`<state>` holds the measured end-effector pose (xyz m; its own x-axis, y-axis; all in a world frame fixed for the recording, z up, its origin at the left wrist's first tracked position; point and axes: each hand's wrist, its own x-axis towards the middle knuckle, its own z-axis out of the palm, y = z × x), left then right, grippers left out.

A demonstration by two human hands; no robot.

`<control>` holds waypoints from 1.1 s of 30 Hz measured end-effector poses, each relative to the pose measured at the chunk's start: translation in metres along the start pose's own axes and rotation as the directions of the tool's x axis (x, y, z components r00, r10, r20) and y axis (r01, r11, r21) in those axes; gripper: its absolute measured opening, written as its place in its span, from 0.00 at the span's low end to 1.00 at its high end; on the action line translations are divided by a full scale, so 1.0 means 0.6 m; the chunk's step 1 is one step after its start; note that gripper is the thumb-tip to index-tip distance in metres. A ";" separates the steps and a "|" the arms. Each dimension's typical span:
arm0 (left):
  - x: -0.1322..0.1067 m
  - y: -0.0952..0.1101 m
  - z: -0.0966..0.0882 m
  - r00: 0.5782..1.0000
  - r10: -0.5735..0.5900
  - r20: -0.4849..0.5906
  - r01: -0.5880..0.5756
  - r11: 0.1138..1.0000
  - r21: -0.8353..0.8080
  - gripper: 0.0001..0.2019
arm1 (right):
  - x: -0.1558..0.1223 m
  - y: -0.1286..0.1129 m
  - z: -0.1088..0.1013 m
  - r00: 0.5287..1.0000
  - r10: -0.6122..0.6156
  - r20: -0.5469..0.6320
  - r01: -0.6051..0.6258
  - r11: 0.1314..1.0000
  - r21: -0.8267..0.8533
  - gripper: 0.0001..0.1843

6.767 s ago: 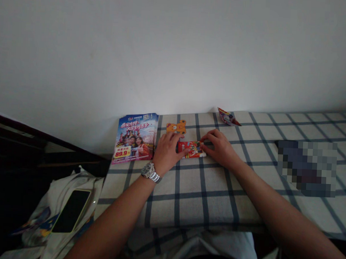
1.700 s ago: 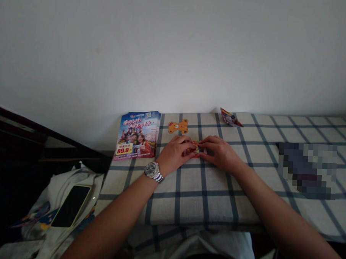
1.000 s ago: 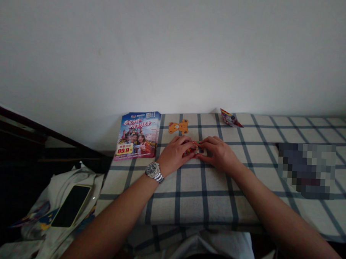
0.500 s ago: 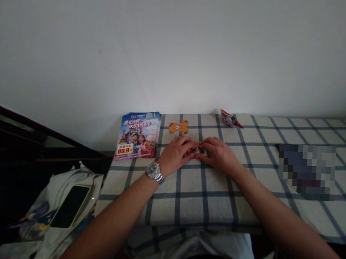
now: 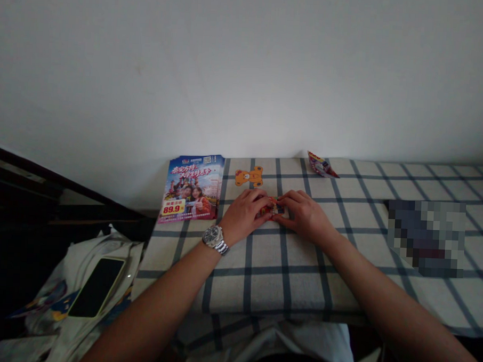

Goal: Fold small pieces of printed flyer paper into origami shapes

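On the checked tablecloth, both my hands press on a small folded paper (image 5: 275, 208) with red and multicoloured print. My left hand (image 5: 245, 216), with a metal watch on its wrist, has its fingers bent over the paper's left side. Thumb and fingers of my right hand (image 5: 305, 215) pinch the paper's right edge. Much of the paper is hidden under the fingers. Left of my hands lies a stack of printed flyers (image 5: 193, 192), and just behind them an orange bear figure (image 5: 249, 176) shows on the cloth.
Another folded printed paper (image 5: 322, 166) stands near the wall (image 5: 246, 69). A pixelated dark item (image 5: 419, 239) lies on the right of the tablecloth (image 5: 340, 292). Below the table's left edge, a phone (image 5: 96, 287) rests on white bags.
Both hands stay at the same spot on the folded paper, with slight finger movement at most. The whole view has shifted a little.
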<state>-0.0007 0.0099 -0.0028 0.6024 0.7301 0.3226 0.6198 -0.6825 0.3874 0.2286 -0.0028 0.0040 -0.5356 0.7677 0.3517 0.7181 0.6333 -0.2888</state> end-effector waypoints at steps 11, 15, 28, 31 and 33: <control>-0.001 -0.002 -0.003 1.000 0.009 0.021 -0.008 1.000 -0.016 0.12 | -0.001 -0.003 0.000 1.000 0.015 0.008 -0.015 1.000 0.004 0.14; -0.002 -0.001 -0.005 1.000 0.009 0.023 -0.009 1.000 -0.017 0.13 | -0.002 -0.002 0.002 1.000 0.007 -0.005 -0.006 1.000 0.019 0.14; -0.003 -0.004 0.000 1.000 0.006 0.016 -0.006 1.000 0.000 0.15 | -0.004 0.014 -0.002 0.998 -0.054 0.027 0.052 0.997 0.048 0.11; -0.002 -0.003 -0.001 1.000 0.004 0.014 -0.004 1.000 -0.003 0.15 | -0.002 0.014 -0.001 0.999 -0.047 0.028 0.046 0.998 0.036 0.13; -0.002 -0.002 -0.003 1.000 0.006 0.019 -0.006 1.000 -0.002 0.14 | -0.002 0.015 0.000 0.999 -0.042 0.028 0.041 0.999 0.030 0.14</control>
<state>-0.0028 0.0098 -0.0023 0.6157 0.7251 0.3086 0.6152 -0.6870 0.3868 0.2354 0.0018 0.0009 -0.5775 0.7428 0.3387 0.6818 0.6671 -0.3004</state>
